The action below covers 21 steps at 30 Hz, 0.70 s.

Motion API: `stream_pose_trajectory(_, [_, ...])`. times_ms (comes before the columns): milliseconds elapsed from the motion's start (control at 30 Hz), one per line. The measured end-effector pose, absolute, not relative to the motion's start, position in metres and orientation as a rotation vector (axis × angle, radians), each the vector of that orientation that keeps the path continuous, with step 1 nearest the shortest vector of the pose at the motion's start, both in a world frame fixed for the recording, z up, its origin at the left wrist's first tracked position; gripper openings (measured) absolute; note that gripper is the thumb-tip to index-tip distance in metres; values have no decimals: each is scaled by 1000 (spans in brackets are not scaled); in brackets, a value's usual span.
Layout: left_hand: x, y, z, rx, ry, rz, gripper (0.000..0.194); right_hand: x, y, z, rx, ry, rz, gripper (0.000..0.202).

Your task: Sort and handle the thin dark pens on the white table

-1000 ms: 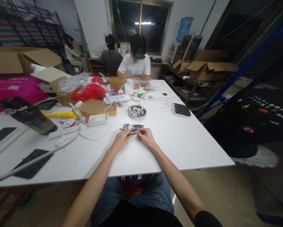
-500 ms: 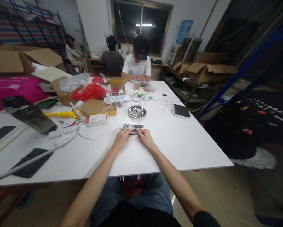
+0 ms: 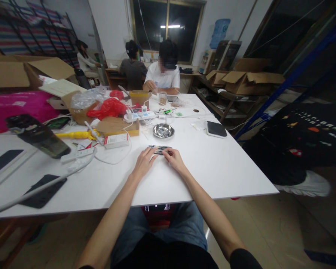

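Several dark, slim pens [image 3: 160,150] lie side by side on the white table [image 3: 213,172], close in front of me. My left hand [image 3: 144,161] is at their left ends, fingers curled against them and thumb near the closest pen. At the right ends, my right hand [image 3: 174,158] has thumb and fingertips closed on the pens. My fingers cover the pen ends, so how many pens each hand grips is hidden. Just beyond the pens sits a round metal dish [image 3: 163,131] with small dark pieces in it.
A power strip [image 3: 140,116], a cardboard tray [image 3: 120,127], a small white box [image 3: 116,141] and a dark bottle [image 3: 39,136] crowd the left side. A black-topped device [image 3: 216,129] lies at right. Across the table sits a person in white [image 3: 164,78].
The spread pens are now drawn together into a tighter row, and my hands have shifted slightly forward onto their ends. Across the table, the person's hand has risen.
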State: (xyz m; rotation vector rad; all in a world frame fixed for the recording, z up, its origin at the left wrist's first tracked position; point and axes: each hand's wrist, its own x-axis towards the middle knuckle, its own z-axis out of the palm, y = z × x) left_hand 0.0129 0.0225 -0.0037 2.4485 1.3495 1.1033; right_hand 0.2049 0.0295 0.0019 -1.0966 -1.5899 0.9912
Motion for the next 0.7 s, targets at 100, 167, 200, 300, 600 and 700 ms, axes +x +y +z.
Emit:
stream_pose_trajectory(100, [8, 27, -5, 2440, 1373, 1045, 23, 209, 30, 1, -1125, -1574, 969, 42])
stream_pose_trajectory(167, [5, 29, -7, 2468, 1351, 1010, 22, 210, 31, -1, -1187, -1621, 916, 45])
stream_pose_trajectory(200, [4, 30, -7, 2482, 1349, 1000, 21, 210, 32, -1, -1218, -1652, 894, 47])
stream_pose_trajectory(300, [2, 32, -8, 2511, 1352, 980, 17, 209, 34, 0, -1296, -1723, 858, 52])
stream_pose_trajectory(600, [0, 37, -15, 2480, 1431, 939, 10, 185, -116, 0, -1325, -1815, 515, 39])
stream_pose_trajectory(700, [2, 37, -14, 2479, 1470, 920, 13, 168, -184, -46, -978, -2414, 710, 30])
